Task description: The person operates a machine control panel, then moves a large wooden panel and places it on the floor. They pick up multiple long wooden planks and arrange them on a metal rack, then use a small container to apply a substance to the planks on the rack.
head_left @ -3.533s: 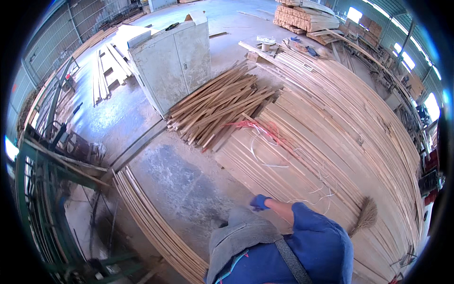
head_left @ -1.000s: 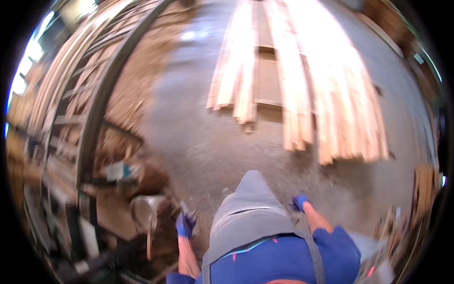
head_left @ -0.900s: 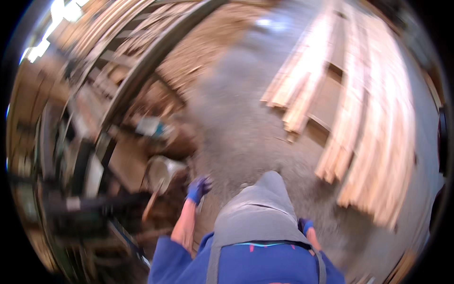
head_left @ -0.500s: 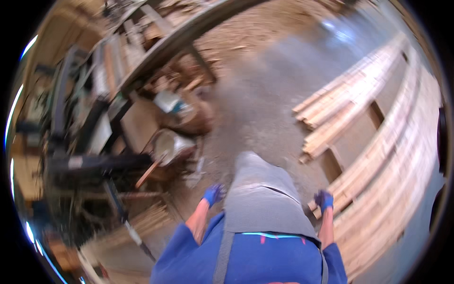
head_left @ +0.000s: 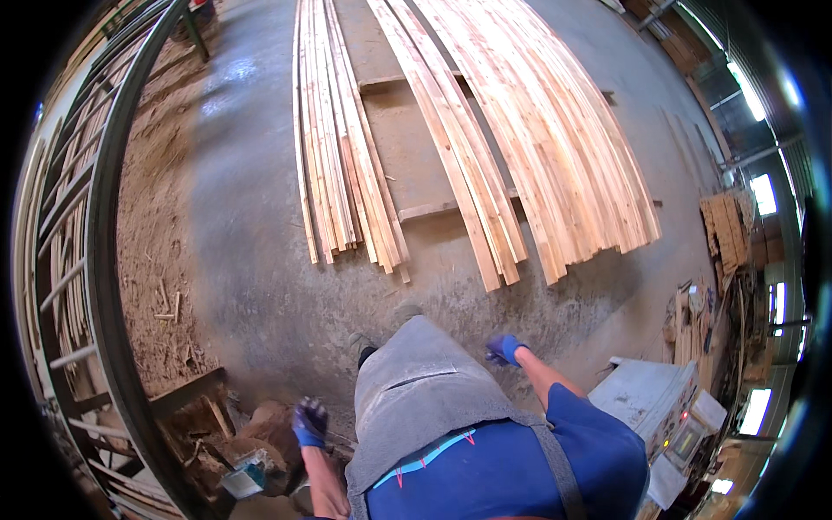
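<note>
My left hand (head_left: 310,422), in a blue and dark glove, hangs at my left side with its fingers loosely bent and nothing in it. On my other side, my right hand (head_left: 503,349) is held out over the concrete, gloved alike, fingers slightly apart and empty. Ahead of me, long wooden strips (head_left: 555,147) lie side by side in a wide stack. A narrower row of strips (head_left: 334,173) lies to its left, with a few more strips (head_left: 459,156) between them. Neither hand touches the wood. A grey apron (head_left: 425,381) covers my front.
Wooden crosspieces (head_left: 425,211) lie under the strips. A long metal roller frame (head_left: 104,225) runs along the left beside sawdust (head_left: 156,208). A sack (head_left: 264,433) sits near my left hand. At my right stands a control cabinet (head_left: 637,394) with lit buttons. Scrap wood (head_left: 691,325) is beyond it.
My body has turned to the right. The wooden strips have swung from the right side to straight ahead, and the control cabinet has come into view. Both hands remain empty.
</note>
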`<state>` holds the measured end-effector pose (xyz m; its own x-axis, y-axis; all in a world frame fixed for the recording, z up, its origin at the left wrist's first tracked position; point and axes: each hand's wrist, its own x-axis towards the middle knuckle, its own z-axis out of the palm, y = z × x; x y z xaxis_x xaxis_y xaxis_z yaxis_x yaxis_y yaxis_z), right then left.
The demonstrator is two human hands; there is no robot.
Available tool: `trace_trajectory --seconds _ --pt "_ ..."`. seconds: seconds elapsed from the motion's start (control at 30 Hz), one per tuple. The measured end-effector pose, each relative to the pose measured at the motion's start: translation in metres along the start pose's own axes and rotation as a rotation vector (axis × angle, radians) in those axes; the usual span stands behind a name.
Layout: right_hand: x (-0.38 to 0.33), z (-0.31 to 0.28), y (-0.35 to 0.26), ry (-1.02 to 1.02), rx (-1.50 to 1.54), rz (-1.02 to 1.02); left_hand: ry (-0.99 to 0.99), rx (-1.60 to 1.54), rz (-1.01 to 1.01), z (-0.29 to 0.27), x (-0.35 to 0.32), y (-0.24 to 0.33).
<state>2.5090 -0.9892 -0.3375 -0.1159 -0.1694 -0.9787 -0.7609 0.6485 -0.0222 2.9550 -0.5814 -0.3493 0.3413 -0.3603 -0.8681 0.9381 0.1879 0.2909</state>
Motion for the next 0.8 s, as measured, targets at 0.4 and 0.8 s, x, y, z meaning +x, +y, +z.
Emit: trace_trajectory --seconds 0.4,0.8 --pt "0.073 -0.096 0.039 -0.248 0.537 -0.147 0.195 0.717 -0.152 0.136 0.033 -0.056" --pt "0.238 -0.279 -0.005 -0.081 0.892 0.054 0.235 1.102 -0.070 0.315 0.029 -0.234"
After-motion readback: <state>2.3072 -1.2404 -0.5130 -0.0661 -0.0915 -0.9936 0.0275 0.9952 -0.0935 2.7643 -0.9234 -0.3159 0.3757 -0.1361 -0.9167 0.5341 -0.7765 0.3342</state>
